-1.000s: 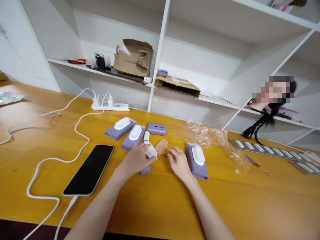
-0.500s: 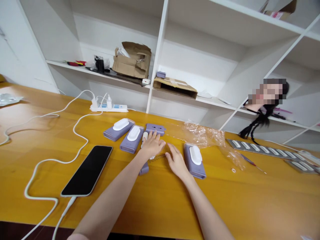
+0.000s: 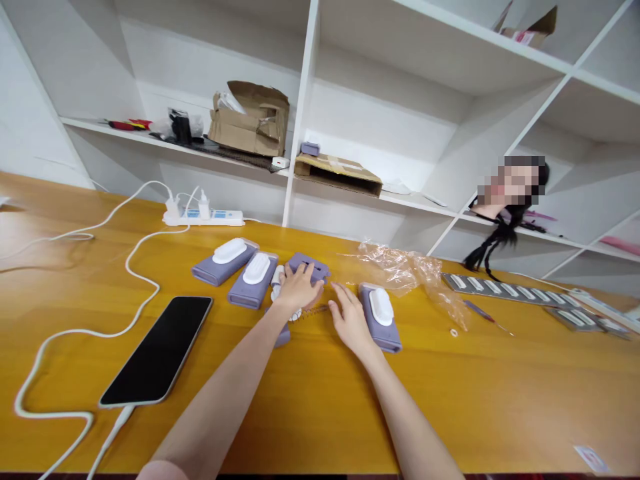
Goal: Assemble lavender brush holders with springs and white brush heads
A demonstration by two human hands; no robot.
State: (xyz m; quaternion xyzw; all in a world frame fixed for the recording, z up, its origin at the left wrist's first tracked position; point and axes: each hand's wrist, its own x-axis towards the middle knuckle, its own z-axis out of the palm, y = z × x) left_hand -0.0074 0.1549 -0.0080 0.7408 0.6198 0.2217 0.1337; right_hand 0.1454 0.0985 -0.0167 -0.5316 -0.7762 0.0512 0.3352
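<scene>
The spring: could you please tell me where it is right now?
In the head view, the spring lies on the table near the middle, in the gap between the left hand and the right hand.

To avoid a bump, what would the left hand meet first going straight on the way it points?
Most likely the purple slotted piece; the left hand overlaps it in view, though whether they touch is unclear.
</scene>
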